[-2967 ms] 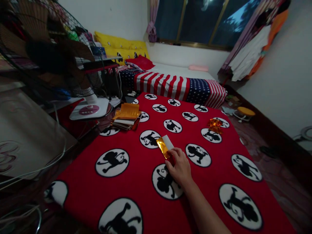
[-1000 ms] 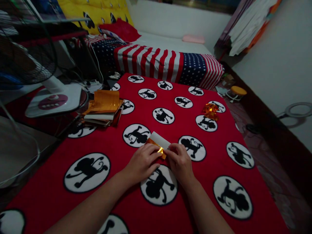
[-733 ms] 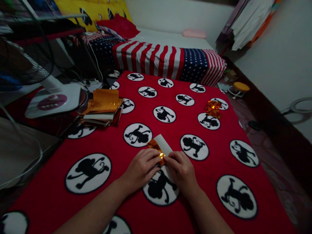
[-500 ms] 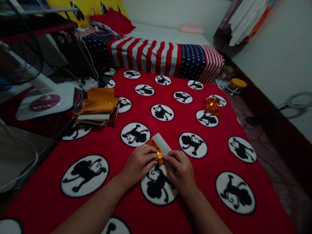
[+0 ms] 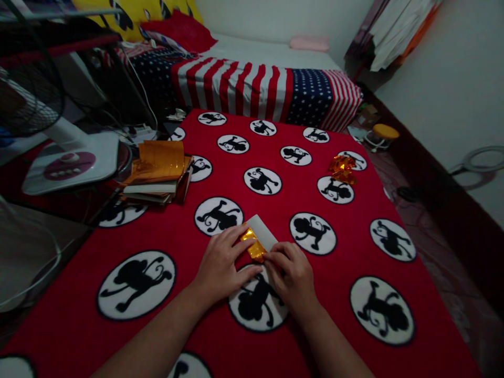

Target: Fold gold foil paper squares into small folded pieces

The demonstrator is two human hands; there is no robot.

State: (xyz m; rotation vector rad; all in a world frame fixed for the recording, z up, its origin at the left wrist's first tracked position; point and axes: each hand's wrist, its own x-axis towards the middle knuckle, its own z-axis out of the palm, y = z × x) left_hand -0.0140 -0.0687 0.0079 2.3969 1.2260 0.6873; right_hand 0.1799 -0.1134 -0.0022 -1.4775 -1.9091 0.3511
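A sheet of gold foil paper (image 5: pixel 252 244), partly folded over with a pale back face showing along its far right side, lies on the red cloth in front of me. My left hand (image 5: pixel 223 260) rests at its left edge, fingertips on the gold strip and thumb spread apart below. At the near right corner, my right hand (image 5: pixel 290 272) pinches the paper between thumb and fingers. Its fingertips hide that corner.
A stack of gold and pale paper sheets (image 5: pixel 159 170) sits at the left edge of the red monkey-print cloth (image 5: pixel 268 210). Crumpled-looking folded gold foil pieces (image 5: pixel 342 169) lie at the far right. Beyond are a bed (image 5: pixel 252 89), a fan base (image 5: pixel 71 163) and a yellow stool (image 5: pixel 385 132).
My left fingers have opened and slid up along the gold strip, uncovering more of it, while the thumb moved away. My right hand stays at the same corner.
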